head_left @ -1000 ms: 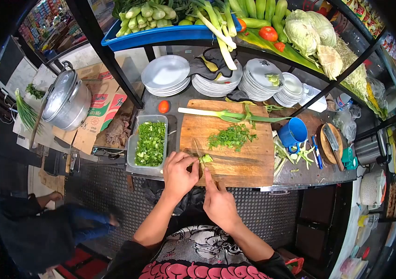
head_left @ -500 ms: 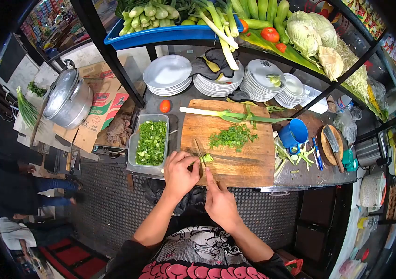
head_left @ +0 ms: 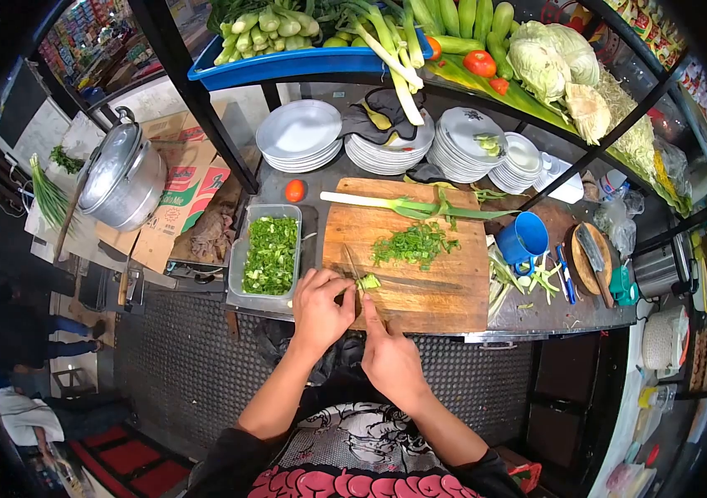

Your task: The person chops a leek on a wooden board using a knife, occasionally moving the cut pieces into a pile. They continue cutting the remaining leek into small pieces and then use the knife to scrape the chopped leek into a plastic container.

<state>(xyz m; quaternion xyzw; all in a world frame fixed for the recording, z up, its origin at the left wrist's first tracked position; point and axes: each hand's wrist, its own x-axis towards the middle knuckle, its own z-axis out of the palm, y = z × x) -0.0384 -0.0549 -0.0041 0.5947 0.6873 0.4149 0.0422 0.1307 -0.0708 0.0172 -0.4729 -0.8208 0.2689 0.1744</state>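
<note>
My right hand (head_left: 392, 358) is closed on a knife (head_left: 351, 259), its index finger stretched along the blade's spine and the handle hidden in the palm. The blade points away from me over the wooden cutting board (head_left: 445, 311). My left hand (head_left: 320, 305) has its fingers bunched at the blade's left side; what they pinch is hidden. Small pale-green cut pieces (head_left: 369, 282) lie against the blade's right side. Farther up the board sits a heap of chopped greens (head_left: 416, 245), with a leek (head_left: 370, 199) lying across behind it. Left of the board, a clear plastic container (head_left: 237, 278) holds more chopped greens.
A tomato (head_left: 295, 191) and stacks of plates (head_left: 299, 137) stand behind the board. To the right are a blue mug (head_left: 523, 238), vegetable trimmings and a second knife (head_left: 592, 253) on a round wooden board. A black post (head_left: 195, 91) rises at the left; a pot (head_left: 125, 183) stands beyond.
My right hand and the knife have shifted slightly left, towards my left fingers. My left hand is nearly still. At the far left, a person's legs have moved.
</note>
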